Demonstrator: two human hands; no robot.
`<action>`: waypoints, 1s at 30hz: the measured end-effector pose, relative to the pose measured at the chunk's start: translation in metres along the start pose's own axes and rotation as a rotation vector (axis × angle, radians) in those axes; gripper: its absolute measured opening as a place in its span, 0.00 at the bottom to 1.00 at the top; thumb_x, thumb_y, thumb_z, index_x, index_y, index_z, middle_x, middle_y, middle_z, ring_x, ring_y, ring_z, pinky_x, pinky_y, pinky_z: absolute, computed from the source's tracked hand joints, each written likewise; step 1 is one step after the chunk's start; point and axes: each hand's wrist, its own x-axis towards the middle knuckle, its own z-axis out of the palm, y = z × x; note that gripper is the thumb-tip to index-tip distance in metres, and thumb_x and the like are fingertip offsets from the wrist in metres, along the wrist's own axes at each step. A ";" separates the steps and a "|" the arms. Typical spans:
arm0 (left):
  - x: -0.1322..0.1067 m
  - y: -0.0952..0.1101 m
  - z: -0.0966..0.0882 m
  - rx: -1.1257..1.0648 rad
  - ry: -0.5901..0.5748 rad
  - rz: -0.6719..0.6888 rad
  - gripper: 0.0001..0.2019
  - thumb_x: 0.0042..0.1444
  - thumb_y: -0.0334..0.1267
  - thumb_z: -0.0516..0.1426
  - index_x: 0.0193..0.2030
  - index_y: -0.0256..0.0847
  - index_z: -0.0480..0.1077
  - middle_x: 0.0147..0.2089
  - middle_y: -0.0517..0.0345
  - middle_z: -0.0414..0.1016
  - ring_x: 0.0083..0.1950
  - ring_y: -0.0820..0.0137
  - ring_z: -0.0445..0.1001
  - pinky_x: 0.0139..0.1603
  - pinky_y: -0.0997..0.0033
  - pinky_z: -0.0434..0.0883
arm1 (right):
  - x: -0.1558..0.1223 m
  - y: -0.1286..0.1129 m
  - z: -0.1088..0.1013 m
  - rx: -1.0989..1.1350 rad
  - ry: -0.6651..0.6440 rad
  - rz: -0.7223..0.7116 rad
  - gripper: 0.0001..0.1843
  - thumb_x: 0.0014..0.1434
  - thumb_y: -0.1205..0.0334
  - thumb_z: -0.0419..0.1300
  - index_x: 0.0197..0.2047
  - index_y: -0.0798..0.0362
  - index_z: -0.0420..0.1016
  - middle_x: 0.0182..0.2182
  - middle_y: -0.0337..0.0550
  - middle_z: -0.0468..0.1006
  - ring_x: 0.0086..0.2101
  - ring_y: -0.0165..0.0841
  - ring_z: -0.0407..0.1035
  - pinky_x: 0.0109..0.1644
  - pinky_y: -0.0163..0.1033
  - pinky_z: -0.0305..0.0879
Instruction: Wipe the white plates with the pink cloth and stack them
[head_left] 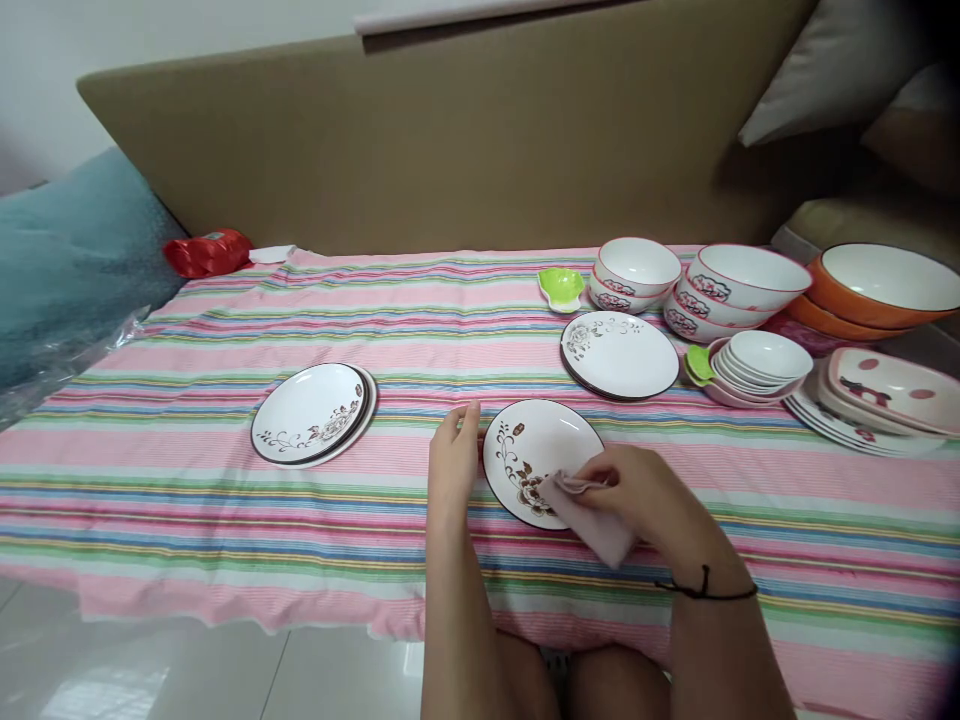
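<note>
A white plate (544, 440) with a dark rim and brown floral print is in front of me, between my hands. At its left edge is my left hand (454, 450), with the thumb side up and the fingers partly hidden behind the rim; it appears to grip the plate there. My right hand (626, 485) pinches a pale pink cloth (600, 530) and presses it on the lower right of the plate, over part of the flower pattern. Part of the cloth hangs past the rim toward me. A dark cord circles my right wrist.
Stacked floral plates (307, 410) lie at left, more (626, 355) behind right. Farther right are red-rimmed bowls (690, 310), small white bowls (769, 355), orange bowls (862, 315) and pink dishes (900, 385). A green leaf dish (561, 288) and red packet (208, 253) sit at the back.
</note>
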 end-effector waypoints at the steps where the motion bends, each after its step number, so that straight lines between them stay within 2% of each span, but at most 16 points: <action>1: 0.000 0.000 0.000 -0.002 -0.010 -0.001 0.26 0.54 0.60 0.52 0.44 0.40 0.74 0.40 0.46 0.81 0.42 0.56 0.78 0.46 0.58 0.71 | 0.000 0.006 -0.004 0.000 0.075 0.047 0.15 0.50 0.48 0.62 0.25 0.51 0.81 0.25 0.44 0.79 0.27 0.37 0.69 0.27 0.37 0.53; 3: 0.000 0.000 0.000 -0.011 -0.041 0.006 0.26 0.55 0.60 0.52 0.44 0.40 0.74 0.41 0.46 0.81 0.43 0.57 0.78 0.46 0.57 0.71 | 0.006 0.011 -0.007 -0.026 0.261 0.142 0.17 0.52 0.46 0.60 0.27 0.49 0.81 0.26 0.45 0.80 0.28 0.38 0.69 0.27 0.38 0.54; 6: 0.000 -0.002 0.000 -0.028 -0.078 0.023 0.26 0.55 0.60 0.50 0.41 0.40 0.76 0.42 0.46 0.81 0.44 0.57 0.78 0.47 0.58 0.71 | 0.028 0.003 0.002 -0.071 0.540 0.219 0.14 0.52 0.52 0.60 0.34 0.51 0.82 0.31 0.49 0.80 0.32 0.41 0.70 0.30 0.39 0.55; 7: 0.000 -0.002 0.000 -0.029 -0.081 0.024 0.26 0.55 0.60 0.50 0.41 0.40 0.76 0.42 0.46 0.81 0.44 0.57 0.78 0.47 0.58 0.71 | 0.037 -0.003 0.008 -0.069 0.597 0.213 0.14 0.52 0.54 0.60 0.36 0.53 0.81 0.33 0.51 0.80 0.33 0.41 0.69 0.31 0.39 0.55; 9: 0.000 -0.002 0.000 -0.020 -0.072 0.019 0.26 0.55 0.61 0.50 0.40 0.40 0.76 0.42 0.46 0.81 0.44 0.56 0.78 0.47 0.59 0.71 | 0.052 -0.017 0.022 -0.034 0.619 0.163 0.14 0.53 0.58 0.59 0.38 0.55 0.81 0.34 0.51 0.79 0.34 0.40 0.69 0.33 0.39 0.56; 11: 0.000 -0.001 0.000 0.007 -0.059 0.020 0.26 0.56 0.61 0.49 0.41 0.41 0.76 0.42 0.47 0.81 0.44 0.56 0.78 0.47 0.59 0.71 | 0.061 -0.032 0.033 0.009 0.531 0.040 0.12 0.54 0.60 0.58 0.35 0.56 0.80 0.33 0.50 0.79 0.34 0.38 0.68 0.34 0.38 0.56; 13: -0.001 0.002 0.000 0.056 -0.030 0.015 0.26 0.56 0.60 0.49 0.40 0.40 0.76 0.41 0.46 0.80 0.45 0.56 0.77 0.46 0.59 0.71 | 0.060 -0.045 0.040 0.050 0.345 -0.111 0.10 0.54 0.60 0.58 0.30 0.55 0.79 0.30 0.47 0.79 0.32 0.35 0.68 0.34 0.37 0.56; 15: -0.002 0.005 0.000 0.084 -0.003 -0.017 0.26 0.56 0.60 0.49 0.40 0.39 0.75 0.40 0.45 0.80 0.43 0.55 0.77 0.44 0.59 0.71 | 0.050 -0.050 0.041 0.056 0.119 -0.205 0.10 0.52 0.62 0.59 0.24 0.54 0.78 0.26 0.43 0.78 0.29 0.33 0.66 0.32 0.36 0.55; 18: -0.004 0.008 0.000 0.012 -0.002 -0.093 0.26 0.56 0.60 0.49 0.41 0.38 0.73 0.38 0.44 0.80 0.38 0.57 0.78 0.38 0.60 0.73 | 0.028 -0.042 0.033 0.056 -0.145 -0.180 0.09 0.49 0.62 0.61 0.19 0.54 0.76 0.21 0.40 0.75 0.26 0.32 0.65 0.28 0.35 0.52; 20: -0.004 0.007 0.000 -0.041 -0.012 -0.112 0.26 0.56 0.60 0.49 0.42 0.38 0.72 0.38 0.44 0.80 0.36 0.58 0.78 0.36 0.61 0.73 | 0.015 -0.027 0.023 0.109 -0.214 -0.112 0.08 0.48 0.61 0.62 0.20 0.54 0.77 0.22 0.40 0.76 0.27 0.34 0.68 0.27 0.35 0.54; 22: -0.003 0.006 0.000 -0.035 -0.016 -0.091 0.26 0.56 0.60 0.49 0.41 0.38 0.72 0.39 0.44 0.80 0.37 0.58 0.78 0.37 0.61 0.73 | 0.006 -0.007 0.011 0.149 -0.166 -0.050 0.08 0.47 0.59 0.63 0.23 0.53 0.79 0.25 0.42 0.79 0.29 0.37 0.71 0.28 0.35 0.57; 25: -0.002 0.003 0.001 0.036 0.026 -0.023 0.25 0.56 0.60 0.49 0.40 0.39 0.73 0.41 0.44 0.80 0.42 0.57 0.78 0.43 0.59 0.72 | 0.002 0.016 -0.005 0.164 -0.006 0.032 0.10 0.47 0.53 0.64 0.26 0.51 0.81 0.29 0.43 0.81 0.32 0.39 0.72 0.30 0.36 0.60; 27: -0.001 0.003 0.002 0.083 0.072 0.052 0.24 0.56 0.59 0.50 0.40 0.39 0.74 0.43 0.45 0.79 0.46 0.57 0.76 0.47 0.58 0.70 | 0.007 0.020 -0.009 0.123 0.122 0.089 0.13 0.49 0.50 0.62 0.28 0.50 0.82 0.28 0.44 0.81 0.31 0.39 0.72 0.30 0.37 0.59; 30: -0.001 0.005 0.004 0.082 0.118 0.138 0.22 0.57 0.57 0.51 0.39 0.40 0.74 0.45 0.47 0.79 0.49 0.57 0.75 0.50 0.58 0.69 | 0.022 0.012 -0.004 0.027 0.392 0.171 0.11 0.50 0.53 0.61 0.30 0.50 0.81 0.28 0.45 0.80 0.31 0.39 0.71 0.30 0.38 0.58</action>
